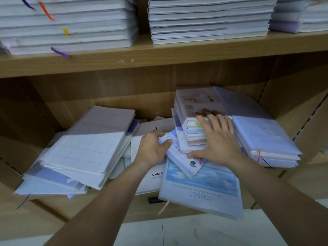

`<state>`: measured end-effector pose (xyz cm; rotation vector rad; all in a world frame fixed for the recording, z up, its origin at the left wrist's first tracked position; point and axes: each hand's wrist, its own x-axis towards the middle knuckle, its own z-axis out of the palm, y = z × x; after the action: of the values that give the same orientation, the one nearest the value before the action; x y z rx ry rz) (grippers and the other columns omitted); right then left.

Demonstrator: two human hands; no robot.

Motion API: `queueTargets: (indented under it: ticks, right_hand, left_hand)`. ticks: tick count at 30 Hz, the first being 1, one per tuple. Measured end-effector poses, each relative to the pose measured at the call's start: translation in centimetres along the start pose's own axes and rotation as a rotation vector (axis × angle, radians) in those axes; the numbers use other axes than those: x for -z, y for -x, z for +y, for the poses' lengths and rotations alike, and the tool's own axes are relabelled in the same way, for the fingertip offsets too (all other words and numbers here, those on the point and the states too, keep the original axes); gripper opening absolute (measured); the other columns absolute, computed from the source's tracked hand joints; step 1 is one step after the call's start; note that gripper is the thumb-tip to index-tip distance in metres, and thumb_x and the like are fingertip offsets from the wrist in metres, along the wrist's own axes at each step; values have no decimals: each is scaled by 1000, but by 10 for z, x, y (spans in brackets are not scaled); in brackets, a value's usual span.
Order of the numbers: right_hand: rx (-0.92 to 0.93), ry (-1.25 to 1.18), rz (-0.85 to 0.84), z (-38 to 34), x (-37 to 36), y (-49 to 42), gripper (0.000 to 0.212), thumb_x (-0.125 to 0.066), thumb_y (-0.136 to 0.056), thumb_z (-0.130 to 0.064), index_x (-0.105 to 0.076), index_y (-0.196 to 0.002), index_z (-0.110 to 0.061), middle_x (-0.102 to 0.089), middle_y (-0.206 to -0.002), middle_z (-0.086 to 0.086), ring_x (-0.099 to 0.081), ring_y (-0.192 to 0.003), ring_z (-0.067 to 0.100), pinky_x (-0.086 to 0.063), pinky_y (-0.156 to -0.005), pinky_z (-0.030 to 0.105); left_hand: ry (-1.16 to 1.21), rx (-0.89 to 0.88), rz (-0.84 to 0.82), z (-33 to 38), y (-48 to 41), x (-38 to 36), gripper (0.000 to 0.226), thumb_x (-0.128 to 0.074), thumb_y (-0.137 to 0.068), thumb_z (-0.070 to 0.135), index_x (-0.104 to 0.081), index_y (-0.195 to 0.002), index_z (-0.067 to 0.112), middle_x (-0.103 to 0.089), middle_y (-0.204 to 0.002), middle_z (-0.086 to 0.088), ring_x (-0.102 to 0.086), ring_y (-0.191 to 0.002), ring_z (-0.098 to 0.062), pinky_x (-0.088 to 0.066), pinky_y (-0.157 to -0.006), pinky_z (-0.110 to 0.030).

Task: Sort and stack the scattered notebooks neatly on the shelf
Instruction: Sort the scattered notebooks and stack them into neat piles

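Loose notebooks lie scattered on the lower wooden shelf [99, 206]. My left hand [151, 150] grips the corner of a small pale-blue notebook [179, 158] printed with large letters. My right hand [217, 137] rests spread against the front of a small stack of notebooks [195, 110], fingers over its top cover and thumb at its bottom edge. Under both lies a large sky-picture notebook [200, 189] that juts over the shelf edge. A slanted pile with a grid-cover notebook [83, 153] on top sits at the left. A lavender pile [262, 137] sits at the right.
The upper shelf board [159, 57] carries tall, tidy stacks of white notebooks [67, 25] with coloured ribbon markers, and another stack [209, 18] to the right. A white booklet [152, 176] lies flat in the middle. Pale tiled floor [195, 231] shows below.
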<state>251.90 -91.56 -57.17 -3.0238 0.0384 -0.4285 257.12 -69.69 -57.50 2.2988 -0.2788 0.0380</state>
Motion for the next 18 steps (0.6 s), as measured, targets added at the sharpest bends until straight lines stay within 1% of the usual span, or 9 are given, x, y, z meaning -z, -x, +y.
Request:
queueTargets:
  ticks: [3,7,9,11,12,14,15,16,18]
  right_hand:
    - [9,-7,5,1,-1,-1,133,-35,-43,-100,-8,-155,-36,-20,-157,2,-11,-146,32,3,-121,47]
    - [17,-22,19,0,-1,0,131,-37,-44,-99,-14,-156,-34,-24,-157,3,-15,-146,33,1,-121,48]
    - [17,-28,15,-2,0,1,132,-37,-44,-98,-14,-156,-34,-24,-158,4,-15,-146,33,2,-121,47]
    - [12,-34,-1,-3,2,1,132,-37,-44,-97,-10,-157,-35,-21,-160,3,-11,-147,32,4,-121,46]
    - [11,-38,-14,-3,5,2,131,-39,-45,-96,-7,-157,-35,-18,-161,2,-10,-148,31,4,-121,46]
    - [16,-42,-42,-3,9,3,128,-53,-54,-91,-3,-158,-35,-14,-162,1,-6,-149,30,5,-122,45]
    - [21,-46,-54,-3,12,4,125,-61,-61,-86,-2,-158,-35,-13,-163,1,-5,-150,30,5,-122,45]
    - [27,-51,-66,-2,13,5,122,-66,-66,-80,-1,-158,-35,-11,-164,1,-3,-151,29,5,-122,44]
    - [46,-69,-84,0,16,6,117,-66,-69,-76,-2,-158,-35,-11,-164,1,-4,-151,28,4,-122,42]
  left_hand:
    - [35,-1,-12,-3,12,17,12,-70,-89,30,-58,-86,28,-69,-89,3,-66,-85,-17,-53,-73,-32]
    - [-30,44,-55,-14,46,46,19,-71,-88,34,-60,-96,22,-61,-77,6,-59,-69,-10,-38,-53,-22]
    - [-63,71,-88,-19,63,53,23,-73,-87,36,-59,-97,21,-59,-76,7,-56,-65,-6,-34,-49,-19]
    - [-59,111,-108,-20,72,51,24,-72,-86,35,-58,-96,19,-59,-80,6,-56,-69,-7,-37,-52,-22]
    - [-42,139,-127,-19,72,48,24,-71,-86,34,-58,-99,18,-60,-85,4,-59,-73,-9,-42,-56,-25]
    - [38,191,-179,-16,70,40,30,-70,-87,38,-56,-106,19,-65,-96,2,-65,-84,-14,-55,-70,-35]
    - [60,203,-207,-14,69,37,33,-70,-87,41,-56,-108,20,-66,-99,1,-66,-87,-16,-57,-73,-37]
    - [49,196,-234,-12,69,34,33,-69,-88,42,-55,-108,20,-67,-100,1,-67,-87,-17,-56,-72,-36]
    - [15,154,-253,-10,71,34,30,-67,-90,42,-55,-106,19,-66,-98,2,-65,-86,-15,-51,-64,-29]
